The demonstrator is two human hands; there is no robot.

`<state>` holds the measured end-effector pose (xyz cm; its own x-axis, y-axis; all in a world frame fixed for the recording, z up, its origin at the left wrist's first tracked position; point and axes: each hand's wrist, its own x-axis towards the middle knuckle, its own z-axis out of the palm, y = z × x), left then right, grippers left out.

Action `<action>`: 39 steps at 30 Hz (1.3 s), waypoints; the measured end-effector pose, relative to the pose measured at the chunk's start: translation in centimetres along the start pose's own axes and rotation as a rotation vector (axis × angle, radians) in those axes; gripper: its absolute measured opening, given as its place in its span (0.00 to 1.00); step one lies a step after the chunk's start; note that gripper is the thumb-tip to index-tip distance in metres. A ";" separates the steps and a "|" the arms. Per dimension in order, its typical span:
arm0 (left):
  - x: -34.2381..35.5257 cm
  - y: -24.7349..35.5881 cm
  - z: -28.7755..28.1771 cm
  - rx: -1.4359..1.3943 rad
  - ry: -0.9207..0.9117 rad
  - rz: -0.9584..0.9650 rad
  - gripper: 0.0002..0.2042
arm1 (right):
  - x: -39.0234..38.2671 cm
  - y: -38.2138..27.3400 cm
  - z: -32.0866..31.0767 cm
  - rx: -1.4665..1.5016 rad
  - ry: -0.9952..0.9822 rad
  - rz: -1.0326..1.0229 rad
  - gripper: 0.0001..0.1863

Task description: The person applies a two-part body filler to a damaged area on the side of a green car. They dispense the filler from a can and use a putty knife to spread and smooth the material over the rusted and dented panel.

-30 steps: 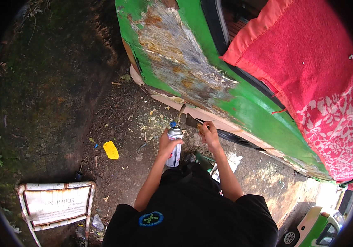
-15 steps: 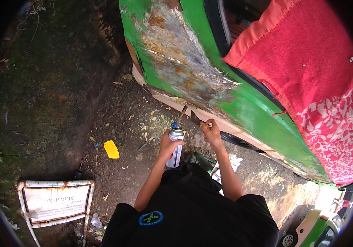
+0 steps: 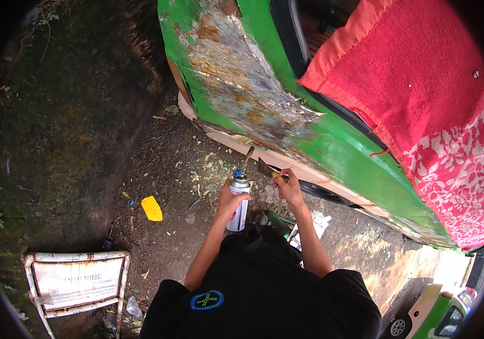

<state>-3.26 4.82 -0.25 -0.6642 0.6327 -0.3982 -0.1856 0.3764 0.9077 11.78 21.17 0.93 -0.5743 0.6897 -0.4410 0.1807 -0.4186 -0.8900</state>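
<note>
My left hand (image 3: 231, 199) is closed round a gas canister (image 3: 238, 213) fitted with a blue-valved blowtorch head (image 3: 238, 174). Its metal nozzle (image 3: 249, 152) points away from me, toward the pale lower sill of a green car (image 3: 343, 141). To the right, my right hand (image 3: 289, 188) grips a scraper (image 3: 265, 168) by its yellowish handle, the flat dark blade angled toward the nozzle and apart from it. Beyond both hands, the car's body panel has a large stripped patch (image 3: 253, 85) of bare, rusty metal with ragged paint edges. Whether a flame burns cannot be seen.
Red patterned cloth (image 3: 423, 90) drapes over the car on the right. On the dirt ground lie a yellow scrap (image 3: 151, 208) and dry leaves. A rusty white-framed sign (image 3: 78, 279) stands at the lower left; another vehicle (image 3: 442, 311) is at the lower right.
The car and ground have shifted slightly left in the picture. Both hands keep their holds, and the scraper's blade has tilted a little toward the torch nozzle.
</note>
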 end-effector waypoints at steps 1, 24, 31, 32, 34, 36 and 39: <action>-0.1 0.2 0.0 0.004 -0.004 0.000 0.25 | -0.1 0.0 0.0 0.009 -0.001 0.000 0.11; 0.1 -0.8 0.4 -0.026 0.017 -0.030 0.24 | 0.7 -0.4 0.6 -0.009 0.068 -0.068 0.12; 0.4 -2.2 0.6 -0.047 0.032 -0.019 0.25 | 1.3 -0.8 1.6 -0.056 0.101 -0.073 0.12; 0.4 -2.3 0.7 -0.045 0.031 -0.021 0.26 | 1.4 -0.7 1.5 -0.053 0.107 -0.075 0.12; 0.5 -2.8 0.8 -0.055 0.033 -0.014 0.26 | 1.6 -0.3 1.5 -0.047 0.115 -0.079 0.11; 0.9 -4.0 0.7 -0.078 0.035 0.004 0.25 | 1.7 -0.3 1.6 -0.044 0.112 -0.112 0.11; 0.5 -3.2 1.1 -0.179 -0.004 -0.013 0.24 | 1.6 0.5 1.2 -0.013 0.110 -0.118 0.11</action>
<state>-2.15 4.67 -3.50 -0.6584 0.6311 -0.4100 -0.3202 0.2581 0.9115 10.02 21.39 -0.12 -0.5014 0.7945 -0.3426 0.1275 -0.3238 -0.9375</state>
